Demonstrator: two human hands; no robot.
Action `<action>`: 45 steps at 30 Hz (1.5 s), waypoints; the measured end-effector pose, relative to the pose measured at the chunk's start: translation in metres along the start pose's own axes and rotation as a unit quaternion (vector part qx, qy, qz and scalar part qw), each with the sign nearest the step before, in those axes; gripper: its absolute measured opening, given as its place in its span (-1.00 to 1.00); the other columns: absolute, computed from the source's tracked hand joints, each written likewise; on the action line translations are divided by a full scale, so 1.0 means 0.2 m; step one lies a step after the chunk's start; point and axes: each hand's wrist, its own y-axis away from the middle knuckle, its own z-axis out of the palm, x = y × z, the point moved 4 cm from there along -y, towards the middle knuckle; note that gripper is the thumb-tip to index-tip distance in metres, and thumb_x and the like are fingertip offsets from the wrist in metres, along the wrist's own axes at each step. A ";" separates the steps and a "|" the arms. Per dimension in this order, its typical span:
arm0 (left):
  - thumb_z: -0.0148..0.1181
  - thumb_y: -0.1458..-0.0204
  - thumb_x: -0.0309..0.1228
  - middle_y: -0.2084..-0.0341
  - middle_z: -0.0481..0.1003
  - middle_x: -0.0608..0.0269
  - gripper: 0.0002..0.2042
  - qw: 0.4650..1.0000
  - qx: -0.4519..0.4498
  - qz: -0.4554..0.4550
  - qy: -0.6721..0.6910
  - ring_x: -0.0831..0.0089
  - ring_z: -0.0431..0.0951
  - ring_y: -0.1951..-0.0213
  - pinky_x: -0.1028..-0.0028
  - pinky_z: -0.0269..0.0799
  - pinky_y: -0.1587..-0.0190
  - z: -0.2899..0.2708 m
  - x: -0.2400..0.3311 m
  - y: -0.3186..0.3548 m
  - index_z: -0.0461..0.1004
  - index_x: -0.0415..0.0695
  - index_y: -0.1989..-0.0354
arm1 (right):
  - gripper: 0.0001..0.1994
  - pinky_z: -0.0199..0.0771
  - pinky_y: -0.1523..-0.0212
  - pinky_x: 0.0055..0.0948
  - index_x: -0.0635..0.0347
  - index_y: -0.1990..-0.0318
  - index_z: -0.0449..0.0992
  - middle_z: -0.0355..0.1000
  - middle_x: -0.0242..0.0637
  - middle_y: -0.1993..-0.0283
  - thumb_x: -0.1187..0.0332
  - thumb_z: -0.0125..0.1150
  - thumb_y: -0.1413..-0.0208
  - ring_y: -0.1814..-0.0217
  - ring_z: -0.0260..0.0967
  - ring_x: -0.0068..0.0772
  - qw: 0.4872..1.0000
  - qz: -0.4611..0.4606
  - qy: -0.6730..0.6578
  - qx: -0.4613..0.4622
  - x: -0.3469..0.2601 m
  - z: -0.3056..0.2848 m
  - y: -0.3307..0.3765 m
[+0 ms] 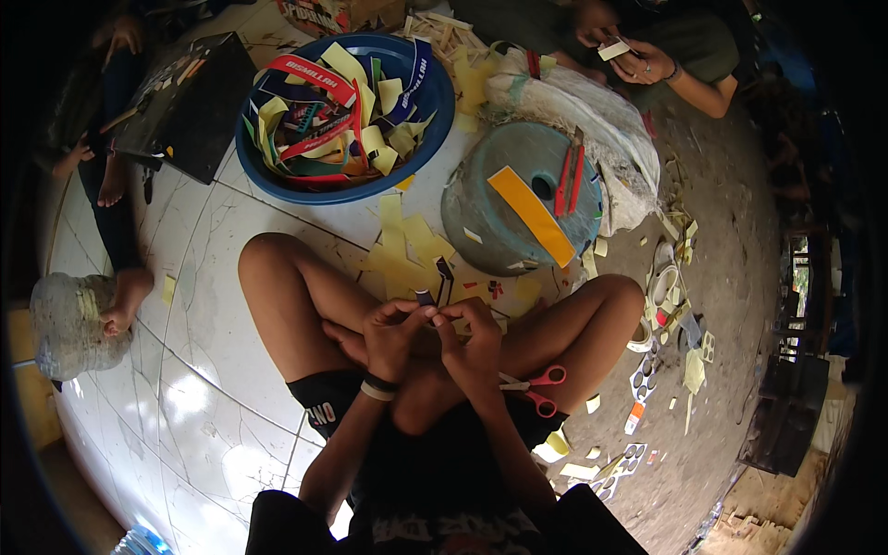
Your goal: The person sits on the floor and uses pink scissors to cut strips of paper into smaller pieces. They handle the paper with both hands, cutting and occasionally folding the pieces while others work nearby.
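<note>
Above my crossed legs, my left hand point(388, 335) and my right hand point(470, 344) meet, fingertips pinched. Between them is a small dark strip point(425, 298) with a pale edge; both hands grip it, and the fingers hide its lower part. Just beyond the fingertips, a narrow black-and-white strip point(444, 276) stands out; I cannot tell whether it joins the held piece. Scissors point(544, 388) with pinkish-red handles rest by my right forearm, blades partly hidden behind it. Yellow paper scraps point(404, 242) lie on the tiles in front of my legs.
A blue basin point(442, 139) holds many coloured strips. On an upturned grey-green tub point(472, 208) lie an orange strip point(532, 215) and red-handled cutters point(570, 176). A white sack point(592, 111) stands behind it. Another person's hands point(631, 63) hold a small card. A black box point(190, 106) stands left.
</note>
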 end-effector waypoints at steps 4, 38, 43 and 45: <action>0.38 -0.17 -0.63 0.26 0.71 0.28 -0.95 0.998 -0.012 -0.016 0.059 0.62 0.65 0.21 0.61 0.53 0.10 -0.02 0.00 0.01 0.68 -0.26 0.22 | -0.88 0.48 0.13 -0.29 0.29 0.28 0.56 0.54 -0.17 0.27 0.57 0.41 -0.08 0.22 0.54 -0.17 1.000 -0.013 0.004 -0.009 -0.02 0.01 0.00; 0.36 -0.19 -0.59 0.21 0.72 0.23 -0.93 0.988 -0.112 -0.103 0.031 0.57 0.65 0.15 0.56 0.52 0.02 -0.01 0.04 0.02 0.71 -0.25 0.20 | -0.85 0.46 0.10 -0.08 0.22 0.27 0.53 0.50 -0.15 0.25 0.47 0.42 -0.06 0.12 0.50 0.03 0.988 -0.015 0.053 -0.143 -0.04 -0.15 -0.05; 0.32 -0.24 -0.54 0.22 0.71 0.27 -0.94 0.986 -0.089 -0.123 0.062 0.59 0.64 0.14 0.56 0.50 0.02 -0.03 0.01 0.03 0.69 -0.23 0.19 | -0.84 0.47 0.11 -0.13 0.27 0.26 0.54 0.52 -0.13 0.25 0.50 0.42 -0.05 0.17 0.53 0.04 0.987 -0.034 0.071 -0.137 -0.08 -0.15 -0.06; 0.31 -0.26 -0.53 0.24 0.70 0.32 -0.94 0.987 -0.077 -0.111 0.090 0.62 0.63 0.15 0.58 0.48 0.06 -0.04 0.00 0.02 0.69 -0.20 0.20 | -0.85 0.44 0.12 -0.09 0.22 0.27 0.53 0.51 -0.17 0.26 0.47 0.42 -0.06 0.16 0.50 0.02 0.988 -0.036 0.067 -0.133 -0.09 -0.12 -0.05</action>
